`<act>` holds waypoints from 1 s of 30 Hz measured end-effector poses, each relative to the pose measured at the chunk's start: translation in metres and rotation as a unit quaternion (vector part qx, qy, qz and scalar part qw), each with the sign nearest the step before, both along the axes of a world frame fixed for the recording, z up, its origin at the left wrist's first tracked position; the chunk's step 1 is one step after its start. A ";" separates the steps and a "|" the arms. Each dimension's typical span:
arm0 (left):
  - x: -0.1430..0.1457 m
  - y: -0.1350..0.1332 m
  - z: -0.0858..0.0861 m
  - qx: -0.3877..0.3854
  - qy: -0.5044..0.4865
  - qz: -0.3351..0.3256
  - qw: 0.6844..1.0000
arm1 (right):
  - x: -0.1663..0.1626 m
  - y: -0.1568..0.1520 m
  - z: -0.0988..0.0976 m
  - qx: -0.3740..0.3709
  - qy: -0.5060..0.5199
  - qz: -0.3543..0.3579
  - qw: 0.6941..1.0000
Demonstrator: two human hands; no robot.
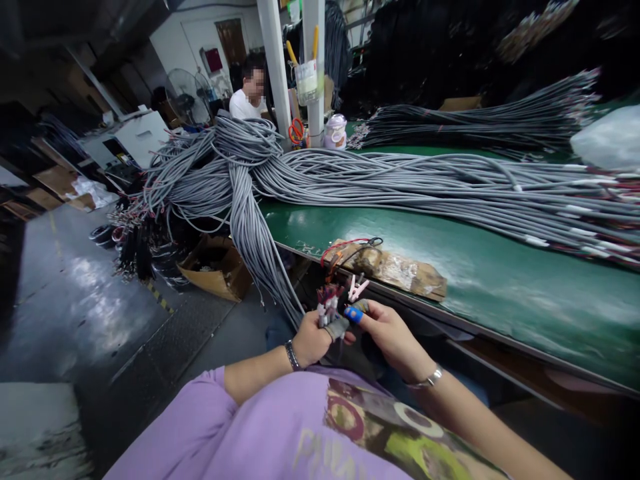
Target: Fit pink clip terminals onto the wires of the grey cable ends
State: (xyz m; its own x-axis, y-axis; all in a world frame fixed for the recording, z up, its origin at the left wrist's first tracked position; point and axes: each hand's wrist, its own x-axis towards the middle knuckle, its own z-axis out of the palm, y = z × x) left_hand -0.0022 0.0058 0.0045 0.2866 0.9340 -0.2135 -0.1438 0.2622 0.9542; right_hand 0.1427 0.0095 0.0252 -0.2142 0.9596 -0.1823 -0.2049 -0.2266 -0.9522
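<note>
My left hand (314, 340) is closed around the end of a grey cable bundle (260, 253) that hangs off the green bench; its red and white wire tips (327, 299) stick up above my fist. My right hand (389, 332) is closed too. Its blue-capped finger (354, 313) and thumb pinch at those wire tips, just below some small white connectors (358, 287). Both hands sit in front of my chest, just off the bench's front edge.
A long heap of grey cables (425, 183) covers the green bench (500, 280). A taped cardboard fixture with red and black wires (395, 267) lies at the bench edge. A cardboard box (215, 267) stands on the floor. A person in white (247, 100) sits far behind.
</note>
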 end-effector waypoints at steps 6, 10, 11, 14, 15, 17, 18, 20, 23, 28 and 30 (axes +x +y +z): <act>0.004 0.001 -0.004 -0.048 -0.066 0.077 0.994 | 0.003 0.001 -0.006 0.036 -0.049 -0.067 0.996; 0.004 0.001 -0.004 -0.059 -0.075 0.095 0.991 | 0.003 0.002 -0.011 0.053 -0.064 -0.069 0.994; 0.004 0.001 -0.003 -0.062 -0.077 0.101 0.990 | 0.003 0.002 -0.012 0.054 -0.064 -0.068 0.994; 0.005 0.002 -0.003 -0.066 -0.080 0.118 0.988 | 0.003 0.002 -0.012 0.059 -0.065 -0.066 0.994; 0.005 0.002 -0.004 -0.065 -0.081 0.120 0.987 | 0.004 0.002 -0.012 0.060 -0.067 -0.066 0.994; 0.005 0.002 -0.005 -0.061 -0.081 0.121 0.988 | 0.004 0.002 -0.012 0.062 -0.073 -0.066 0.993; 0.005 0.002 -0.005 -0.059 -0.077 0.119 0.988 | 0.004 0.002 -0.012 0.063 -0.076 -0.067 0.993; 0.005 0.002 -0.006 -0.056 -0.063 0.113 0.990 | 0.004 0.003 -0.010 0.062 -0.079 -0.063 0.993; 0.004 0.000 -0.004 -0.052 -0.037 0.096 0.993 | 0.002 0.004 -0.006 0.049 -0.074 -0.043 0.995; 0.004 -0.002 0.001 -0.040 -0.019 0.071 0.996 | 0.001 0.006 -0.005 0.036 -0.080 -0.027 0.996; 0.004 -0.002 0.001 -0.039 -0.020 0.078 0.996 | 0.002 0.005 -0.006 0.033 -0.060 -0.006 0.998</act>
State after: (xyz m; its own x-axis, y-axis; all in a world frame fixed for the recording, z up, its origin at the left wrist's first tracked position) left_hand 0.0022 0.0039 0.0053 0.1493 0.9486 -0.2791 -0.2268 0.3076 0.9241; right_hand 0.1449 0.0141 0.0189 -0.1825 0.9729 -0.1419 -0.0918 -0.1605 -0.9828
